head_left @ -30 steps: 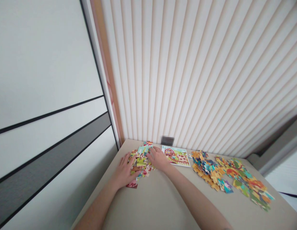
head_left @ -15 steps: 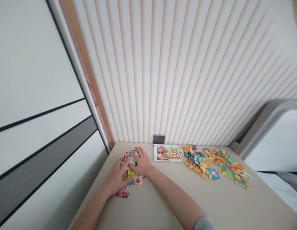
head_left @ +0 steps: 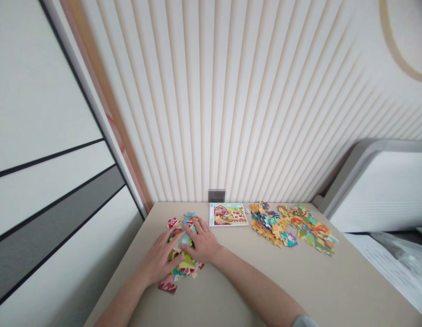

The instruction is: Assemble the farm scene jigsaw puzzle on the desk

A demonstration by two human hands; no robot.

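A heap of colourful puzzle pieces [head_left: 182, 265] lies near the left edge of a beige table [head_left: 251, 272]. My left hand [head_left: 161, 259] lies flat on the heap's left side, fingers spread. My right hand [head_left: 201, 241] rests on the heap's right side, fingers stretched out over the pieces. Neither hand has a piece lifted.
A printed farm picture card [head_left: 227, 214] lies at the back of the table, with a small dark object [head_left: 216, 195] against the ribbed wall behind it. A second spread of puzzle pieces [head_left: 289, 221] covers the back right. A white and grey unit [head_left: 377, 190] stands at right.
Both hands have drawn the heap of pieces closer together and a little toward me. The view has swung right, showing more of the white unit.
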